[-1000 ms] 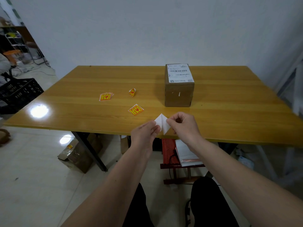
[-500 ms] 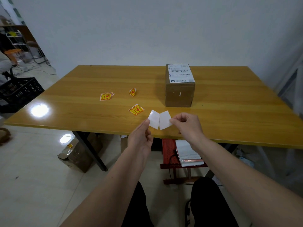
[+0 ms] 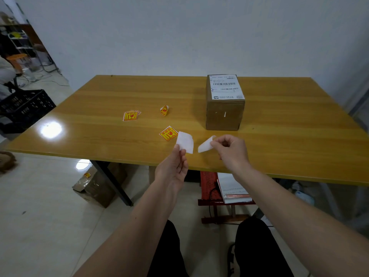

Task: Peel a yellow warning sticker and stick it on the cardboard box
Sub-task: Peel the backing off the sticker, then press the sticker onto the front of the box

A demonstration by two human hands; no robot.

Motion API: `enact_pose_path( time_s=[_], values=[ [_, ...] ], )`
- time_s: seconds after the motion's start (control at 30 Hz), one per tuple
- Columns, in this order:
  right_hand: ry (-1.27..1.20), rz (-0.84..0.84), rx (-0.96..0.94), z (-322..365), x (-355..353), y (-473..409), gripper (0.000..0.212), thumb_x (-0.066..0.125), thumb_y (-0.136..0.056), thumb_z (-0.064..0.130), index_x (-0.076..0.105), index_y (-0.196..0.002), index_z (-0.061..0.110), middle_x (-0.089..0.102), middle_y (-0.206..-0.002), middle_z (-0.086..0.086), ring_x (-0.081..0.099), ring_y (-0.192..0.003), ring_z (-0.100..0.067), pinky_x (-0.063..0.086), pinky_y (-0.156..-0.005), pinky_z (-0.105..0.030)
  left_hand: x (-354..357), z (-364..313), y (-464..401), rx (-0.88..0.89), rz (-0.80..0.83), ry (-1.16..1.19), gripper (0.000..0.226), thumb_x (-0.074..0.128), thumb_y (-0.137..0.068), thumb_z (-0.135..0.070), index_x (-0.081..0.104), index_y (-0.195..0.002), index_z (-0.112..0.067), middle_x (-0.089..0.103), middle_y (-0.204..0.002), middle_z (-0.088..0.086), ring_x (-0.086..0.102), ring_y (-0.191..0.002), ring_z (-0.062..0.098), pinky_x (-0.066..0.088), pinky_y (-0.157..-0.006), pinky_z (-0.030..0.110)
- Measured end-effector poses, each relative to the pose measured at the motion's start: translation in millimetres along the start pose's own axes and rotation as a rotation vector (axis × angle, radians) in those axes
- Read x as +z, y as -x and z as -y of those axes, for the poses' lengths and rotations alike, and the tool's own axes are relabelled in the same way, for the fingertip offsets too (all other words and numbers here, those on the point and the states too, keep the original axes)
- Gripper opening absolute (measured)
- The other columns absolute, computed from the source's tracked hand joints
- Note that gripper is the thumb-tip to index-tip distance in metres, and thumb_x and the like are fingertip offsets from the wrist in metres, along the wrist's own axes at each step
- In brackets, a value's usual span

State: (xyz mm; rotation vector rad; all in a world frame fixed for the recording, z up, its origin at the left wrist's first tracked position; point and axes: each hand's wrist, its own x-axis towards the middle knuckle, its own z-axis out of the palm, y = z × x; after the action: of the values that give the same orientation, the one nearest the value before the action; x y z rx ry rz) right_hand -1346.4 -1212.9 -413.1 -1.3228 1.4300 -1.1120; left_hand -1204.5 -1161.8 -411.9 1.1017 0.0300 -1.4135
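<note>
The cardboard box (image 3: 224, 114) stands on the wooden table (image 3: 289, 136), a white shipping label on its top. In front of it, over the table's near edge, my left hand (image 3: 173, 168) pinches a flat white square piece (image 3: 185, 141). My right hand (image 3: 229, 150) pinches a second, curled white piece (image 3: 205, 145). The two pieces are apart, both showing white sides, so I cannot tell which is the sticker and which the backing. A yellow warning sticker (image 3: 168, 133) lies flat on the table just behind the left piece.
A small stack of yellow stickers (image 3: 130, 115) and one curled sticker (image 3: 164, 110) lie left of the box. Under the table are a floor carton (image 3: 93, 186) and a red stool with a notebook (image 3: 229, 188). A black crate (image 3: 24, 106) sits at far left.
The two white layers, joined at a corner a second ago, have been pulled fully apart. My left hand moved left with one piece and my right hand moved right with the other.
</note>
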Motion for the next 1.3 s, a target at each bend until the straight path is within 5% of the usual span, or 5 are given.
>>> enact_pose_path(
  time_s=[0.3,0.47,0.67,0.9,1.3],
  values=[
    [0.318,0.057,-0.042,-3,9,-25,0.020,0.064,-0.085,0.010,0.067,-0.105,0.009,0.062,-0.086,-0.001,0.056,-0.083,-0.015,0.042,-0.073,-0.027,-1,0,-9,0.204,0.130,-0.181,0.019,0.069,-0.080,-0.004,0.067,-0.098,-0.002,0.070,-0.082,0.009,0.066,-0.074,0.014,0.059,-0.071,0.022],
    [0.152,0.061,0.000,4,9,-18,0.018,0.057,-0.090,0.020,0.067,-0.078,0.011,0.060,-0.069,0.001,0.057,-0.073,-0.019,0.050,-0.074,-0.040,6,2,0,0.389,0.101,-0.421,0.014,0.072,-0.078,-0.003,0.069,-0.088,-0.012,0.070,-0.085,0.000,0.066,-0.081,0.011,0.056,-0.077,0.024],
    [-0.016,0.092,0.096,14,5,-1,0.040,0.046,-0.096,0.032,0.068,-0.091,-0.001,0.059,-0.072,-0.004,0.053,-0.064,-0.013,0.047,-0.060,-0.030,12,9,11,0.565,0.126,-0.621,0.019,0.074,-0.075,-0.004,0.068,-0.082,-0.021,0.071,-0.084,-0.005,0.066,-0.080,0.007,0.054,-0.079,0.024],
    [-0.091,0.114,0.071,24,-6,16,0.031,0.055,-0.092,0.028,0.067,-0.093,-0.001,0.062,-0.076,-0.004,0.055,-0.066,-0.013,0.046,-0.058,-0.026,8,12,22,0.672,0.176,-0.703,0.023,0.074,-0.074,-0.002,0.066,-0.081,-0.023,0.070,-0.079,-0.011,0.066,-0.070,-0.004,0.051,-0.065,0.011],
    [-0.057,0.066,-0.006,35,-27,48,0.016,0.062,-0.088,0.011,0.062,-0.072,0.015,0.059,-0.074,-0.002,0.052,-0.066,-0.012,0.045,-0.059,-0.026,1,13,48,0.583,0.143,-0.827,0.055,0.077,-0.075,-0.018,0.052,-0.124,-0.013,0.067,-0.106,0.000,0.061,-0.091,0.009,0.042,-0.065,0.015]
  ],
)
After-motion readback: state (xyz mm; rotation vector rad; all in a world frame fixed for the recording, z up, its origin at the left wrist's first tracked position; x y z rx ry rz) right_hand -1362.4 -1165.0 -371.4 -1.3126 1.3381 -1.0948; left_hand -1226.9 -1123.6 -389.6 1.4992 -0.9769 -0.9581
